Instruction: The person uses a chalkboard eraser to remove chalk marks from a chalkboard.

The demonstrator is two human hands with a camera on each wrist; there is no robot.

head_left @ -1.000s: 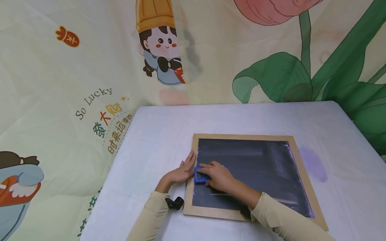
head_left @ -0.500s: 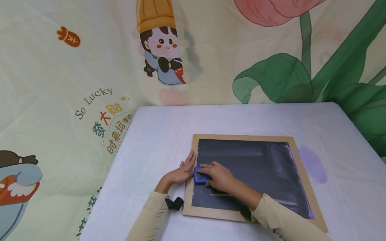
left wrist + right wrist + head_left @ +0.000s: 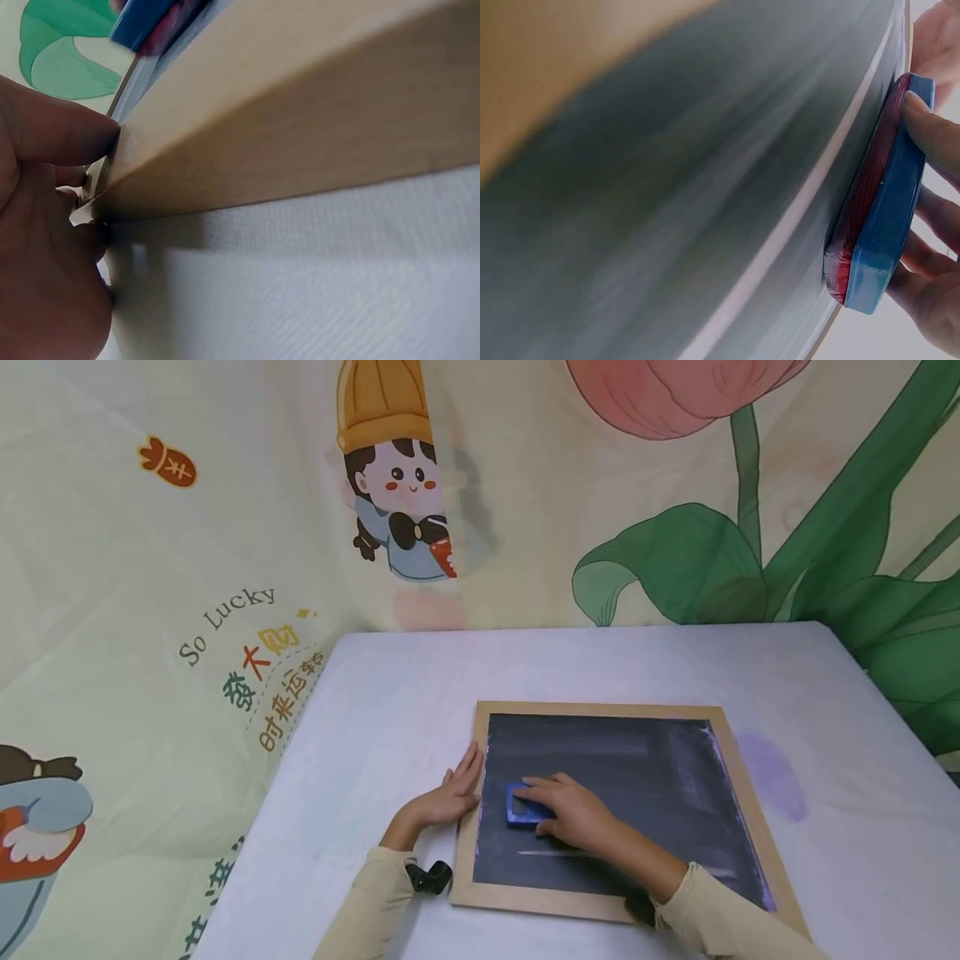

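A wood-framed blackboard point(image 3: 592, 747) lies on the white-covered table. On its left part my right hand point(image 3: 581, 814) grips a blue chalkboard eraser point(image 3: 516, 810). In the right wrist view the eraser point(image 3: 889, 214) has a red felt side against the board, with the thumb on one long side and the fingers on the other. My left hand point(image 3: 442, 799) rests against the left side of the frame with its fingers extended. The left wrist view has the thumb point(image 3: 67, 135) at the top edge of the wooden frame point(image 3: 247, 112) and the other fingers along its outer side.
A pale chalk streak point(image 3: 772, 232) crosses the board, and purple chalk residue point(image 3: 761, 889) lines its right edge. A purple stain point(image 3: 772, 777) marks the tablecloth right of the frame. Behind the table hangs a printed cloth point(image 3: 525, 527). Black cameras point(image 3: 430, 878) sit on the wrists.
My right hand has slid the eraser a little to the right, away from the board's left edge. The left hand stays at the frame. The head view has shifted slightly.
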